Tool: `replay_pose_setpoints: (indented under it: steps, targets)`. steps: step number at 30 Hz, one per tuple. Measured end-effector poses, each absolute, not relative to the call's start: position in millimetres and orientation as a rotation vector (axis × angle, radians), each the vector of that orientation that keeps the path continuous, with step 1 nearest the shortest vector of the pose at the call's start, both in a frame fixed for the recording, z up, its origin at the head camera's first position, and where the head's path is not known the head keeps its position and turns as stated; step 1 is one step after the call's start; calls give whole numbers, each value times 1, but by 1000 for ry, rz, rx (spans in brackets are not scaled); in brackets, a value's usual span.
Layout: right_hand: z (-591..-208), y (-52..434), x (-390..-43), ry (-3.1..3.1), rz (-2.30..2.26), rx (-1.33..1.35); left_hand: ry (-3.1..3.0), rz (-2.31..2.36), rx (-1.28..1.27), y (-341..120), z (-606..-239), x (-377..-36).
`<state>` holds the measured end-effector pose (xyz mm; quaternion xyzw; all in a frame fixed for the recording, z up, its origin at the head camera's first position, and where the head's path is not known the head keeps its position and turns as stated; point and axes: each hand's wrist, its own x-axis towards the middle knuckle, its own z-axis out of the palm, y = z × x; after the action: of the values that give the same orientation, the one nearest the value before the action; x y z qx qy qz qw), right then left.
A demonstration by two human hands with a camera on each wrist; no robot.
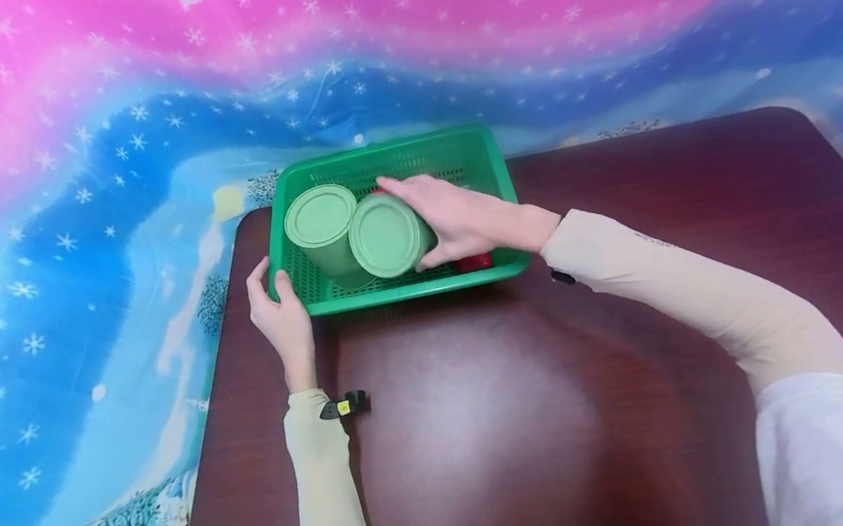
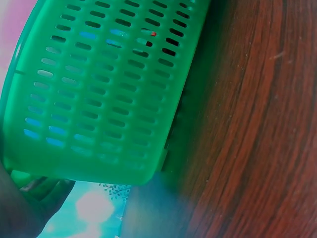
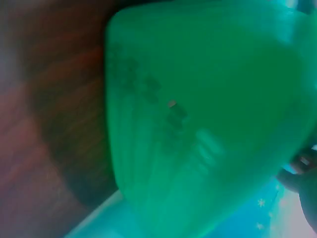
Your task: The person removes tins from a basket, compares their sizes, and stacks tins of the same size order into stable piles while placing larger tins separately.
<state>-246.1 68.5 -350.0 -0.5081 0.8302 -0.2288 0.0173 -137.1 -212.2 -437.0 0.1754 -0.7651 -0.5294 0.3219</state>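
Note:
A green slotted plastic basket [image 1: 483, 157] stands at the far left of a dark wooden table [image 1: 526, 421]. Two pale green lidded cans lie in it: one on the left [image 1: 321, 217], one beside it [image 1: 385, 234]. My right hand [image 1: 455, 218] reaches into the basket and grips the second can round its side. A red object [image 1: 474, 262] shows just under that hand. My left hand [image 1: 280, 313] holds the basket's front left corner, thumb over the rim. The left wrist view shows the basket's slotted wall [image 2: 104, 89] up close; the right wrist view shows the basket [image 3: 208, 114] as a green blur.
A cloth with pink and blue snowflake print [image 1: 81, 159] covers the ground behind and left of the table. The table's left edge [image 1: 211, 398] runs close beside my left forearm. Bare tabletop stretches to the right and toward me.

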Motion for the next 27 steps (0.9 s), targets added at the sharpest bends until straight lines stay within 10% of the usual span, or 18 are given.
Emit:
replay_pose_setpoints:
  steps: [15, 27]
  targets:
    - [-289, 136, -218, 2599, -1860, -763, -1982, -1365, 439, -210, -439, -136]
    - [-315, 221, -212, 2409, -2498, -279, -1945, -1367, 449, -209, -440, -137]
